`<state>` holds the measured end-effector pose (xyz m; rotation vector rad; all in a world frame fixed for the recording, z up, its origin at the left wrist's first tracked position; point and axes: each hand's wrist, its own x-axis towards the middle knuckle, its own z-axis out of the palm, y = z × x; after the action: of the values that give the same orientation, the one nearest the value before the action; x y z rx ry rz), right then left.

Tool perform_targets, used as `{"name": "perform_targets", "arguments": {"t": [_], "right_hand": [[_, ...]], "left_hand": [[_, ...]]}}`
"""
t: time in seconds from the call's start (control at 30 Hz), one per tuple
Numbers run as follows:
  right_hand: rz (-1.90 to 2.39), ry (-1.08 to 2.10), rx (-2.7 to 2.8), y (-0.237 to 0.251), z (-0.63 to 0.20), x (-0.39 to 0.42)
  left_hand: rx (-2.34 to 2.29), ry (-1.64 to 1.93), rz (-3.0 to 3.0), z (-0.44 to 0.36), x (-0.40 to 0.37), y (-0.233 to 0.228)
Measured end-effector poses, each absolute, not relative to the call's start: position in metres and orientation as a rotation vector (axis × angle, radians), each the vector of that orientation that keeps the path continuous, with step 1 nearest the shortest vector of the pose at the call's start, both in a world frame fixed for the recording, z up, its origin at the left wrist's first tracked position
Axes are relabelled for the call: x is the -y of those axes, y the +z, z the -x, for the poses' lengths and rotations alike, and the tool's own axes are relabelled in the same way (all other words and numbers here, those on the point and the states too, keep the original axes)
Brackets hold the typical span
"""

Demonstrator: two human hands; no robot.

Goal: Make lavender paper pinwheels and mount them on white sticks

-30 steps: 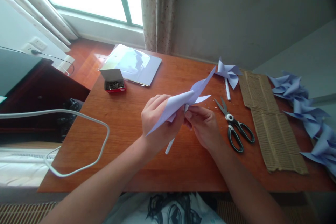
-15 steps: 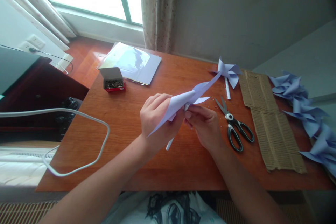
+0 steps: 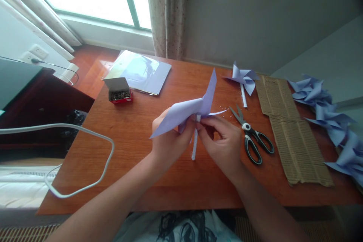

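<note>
Both hands hold a lavender paper pinwheel (image 3: 184,109) over the middle of the table. Its white stick (image 3: 194,147) points down toward me between the hands. My left hand (image 3: 172,140) is closed around the pinwheel from the left, thumb at the top of the stick; its other fingers are partly hidden by the paper blades. My right hand (image 3: 222,138) pinches the same place from the right, thumb and forefinger close to the stick's upper end. Scissors (image 3: 249,134) with black and white handles lie partly spread to the right of my right hand.
Another pinwheel (image 3: 244,77) lies at the back right beside a corrugated cardboard strip (image 3: 292,132). Several pinwheels (image 3: 329,113) line the right edge. A red box (image 3: 121,94) of small metal pieces and plastic-covered paper sheets (image 3: 141,72) sit at the back left. A white cable (image 3: 109,155) loops over the left edge.
The pinwheel has turned, its far blade now standing more upright. Its stick has swung from a slant to nearly straight toward me. Both hands keep their hold. The view has shifted slightly.
</note>
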<state>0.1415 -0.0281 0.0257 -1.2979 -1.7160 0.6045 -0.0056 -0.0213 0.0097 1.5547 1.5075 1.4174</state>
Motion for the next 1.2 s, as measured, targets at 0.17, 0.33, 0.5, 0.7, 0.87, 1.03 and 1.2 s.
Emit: {"name": "perform_targets", "arguments": {"t": [0.17,0.33,0.5,0.7,0.87,1.03,1.2], "right_hand": [[1.286,0.469,1.783,0.029,-0.143,0.028],[1.264,0.336,1.833,0.028,-0.146,0.026],[1.275,0.254,1.847,0.030,-0.149,0.024],[1.278,0.394,1.806,0.032,-0.153,0.019],[1.317,0.633,1.696,0.030,-0.157,0.014],[1.301,0.838,1.555,0.026,-0.159,0.011],[1.263,0.947,1.483,0.024,-0.159,0.010]], "left_hand": [[-1.441,1.436,-1.455,0.002,0.025,0.007],[-1.416,1.387,-1.526,0.001,0.027,0.009],[-1.356,1.309,-1.368,-0.001,0.030,0.018],[-1.217,1.227,-1.337,-0.001,0.037,0.021],[-1.155,1.266,-1.553,0.000,0.036,0.021],[-1.142,1.245,-1.721,-0.001,0.032,0.024],[-1.152,1.225,-1.778,-0.002,0.032,0.022]]}}
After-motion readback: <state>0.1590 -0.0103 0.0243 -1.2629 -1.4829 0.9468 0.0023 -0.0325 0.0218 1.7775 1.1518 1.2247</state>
